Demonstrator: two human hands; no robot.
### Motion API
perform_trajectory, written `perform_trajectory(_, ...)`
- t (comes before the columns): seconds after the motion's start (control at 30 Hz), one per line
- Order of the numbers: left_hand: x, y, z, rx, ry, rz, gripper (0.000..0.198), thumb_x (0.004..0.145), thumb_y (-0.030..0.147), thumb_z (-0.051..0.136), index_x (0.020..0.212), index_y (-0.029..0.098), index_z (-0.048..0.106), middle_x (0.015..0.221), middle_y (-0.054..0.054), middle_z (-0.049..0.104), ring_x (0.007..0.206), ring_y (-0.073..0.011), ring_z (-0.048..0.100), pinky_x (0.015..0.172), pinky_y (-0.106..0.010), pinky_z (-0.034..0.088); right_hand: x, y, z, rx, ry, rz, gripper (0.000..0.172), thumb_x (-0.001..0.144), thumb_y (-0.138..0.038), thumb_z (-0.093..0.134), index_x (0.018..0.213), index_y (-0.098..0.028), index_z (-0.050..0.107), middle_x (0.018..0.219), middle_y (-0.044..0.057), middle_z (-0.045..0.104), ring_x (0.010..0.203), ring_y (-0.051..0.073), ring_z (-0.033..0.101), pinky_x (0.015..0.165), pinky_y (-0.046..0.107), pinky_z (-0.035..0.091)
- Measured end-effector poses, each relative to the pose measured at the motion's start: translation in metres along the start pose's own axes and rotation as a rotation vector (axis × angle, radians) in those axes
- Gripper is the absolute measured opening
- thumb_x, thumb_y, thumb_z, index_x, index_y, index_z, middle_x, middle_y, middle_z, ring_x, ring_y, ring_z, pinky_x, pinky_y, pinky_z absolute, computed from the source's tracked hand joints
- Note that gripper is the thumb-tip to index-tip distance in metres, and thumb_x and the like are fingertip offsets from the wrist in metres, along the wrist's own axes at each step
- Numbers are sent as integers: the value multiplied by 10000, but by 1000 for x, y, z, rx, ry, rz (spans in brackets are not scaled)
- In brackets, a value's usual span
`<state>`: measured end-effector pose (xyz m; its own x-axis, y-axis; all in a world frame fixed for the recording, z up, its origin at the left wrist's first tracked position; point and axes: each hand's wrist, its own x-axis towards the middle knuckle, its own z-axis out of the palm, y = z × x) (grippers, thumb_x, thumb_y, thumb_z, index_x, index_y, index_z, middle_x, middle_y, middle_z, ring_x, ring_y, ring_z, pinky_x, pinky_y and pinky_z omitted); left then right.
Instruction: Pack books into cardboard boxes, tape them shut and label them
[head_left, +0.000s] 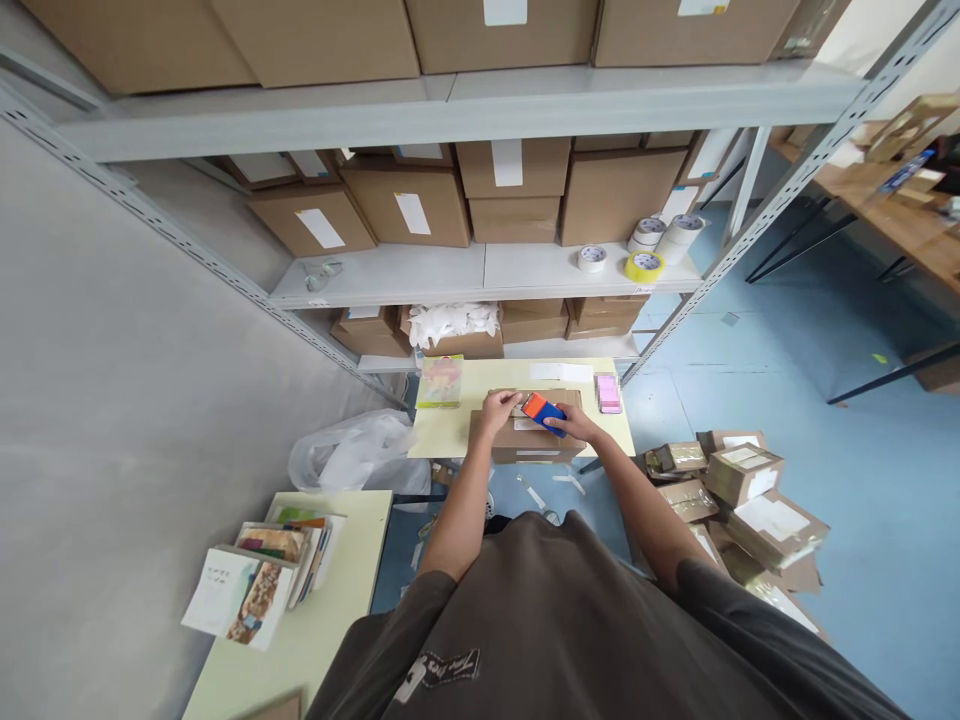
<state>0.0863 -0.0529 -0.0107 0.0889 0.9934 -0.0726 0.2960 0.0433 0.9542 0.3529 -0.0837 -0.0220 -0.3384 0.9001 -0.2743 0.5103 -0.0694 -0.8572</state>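
A brown cardboard box (pixel 525 445) lies on a small pale yellow table (pixel 450 432) in front of me. My right hand (pixel 571 424) is closed round a blue and orange tape dispenser (pixel 543 409) and holds it on top of the box. My left hand (pixel 497 408) rests on the box lid just left of the dispenser, its fingers curled down against the cardboard.
A grey metal rack (pixel 480 270) behind the table holds cardboard boxes and tape rolls (pixel 645 265). A pink pad (pixel 607 392) and a colourful packet (pixel 440 382) lie on the table. Sealed parcels (pixel 742 500) are piled on the blue floor at right. Books (pixel 262 580) sit on a second table at left.
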Motion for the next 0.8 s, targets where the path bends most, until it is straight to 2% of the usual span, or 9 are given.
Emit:
perform_trajectory(0.13, 0, -9, 2, 23, 56, 18, 380, 917, 538, 661, 789, 196, 767, 843, -64, 791, 837, -228, 702, 814, -325, 539, 1, -9, -5, -21, -48, -8, 603, 821, -776, 700, 980, -195, 679, 891, 51, 728, 824, 237, 665, 726, 315, 482)
perform_trajectory(0.37, -8, -30, 3, 138, 133, -65, 334, 971, 448, 615, 789, 202, 747, 851, -69, 777, 843, -228, 687, 783, -314, 498, 9, -34, -11, -243, -71, 46, 611, 834, -790, 717, 953, -192, 682, 928, 82, 741, 838, 240, 673, 704, 298, 454)
perform_trajectory(0.5, -11, -45, 6, 196, 178, -110, 341, 991, 436, 613, 791, 200, 756, 907, -95, 783, 910, -250, 701, 834, -334, 516, 16, -46, -16, -385, -118, 63, 614, 841, -797, 719, 930, -190, 685, 966, 102, 749, 878, 246, 679, 706, 286, 435)
perform_trajectory(0.67, -7, -59, 16, 162, 165, -90, 287, 985, 410, 640, 817, 210, 757, 1069, -110, 781, 1040, -250, 712, 949, -351, 528, 18, -48, -26, -452, -162, 62, 632, 837, -831, 687, 891, -201, 664, 960, 82, 751, 865, 229, 674, 695, 271, 420)
perform_trajectory(0.8, -4, -68, 14, 161, 194, -131, 298, 992, 456, 618, 858, 219, 740, 1025, -95, 764, 1020, -240, 703, 929, -344, 528, 13, -38, -39, -464, -152, 57, 633, 807, -838, 691, 845, -208, 651, 909, 70, 738, 848, 229, 669, 698, 275, 427)
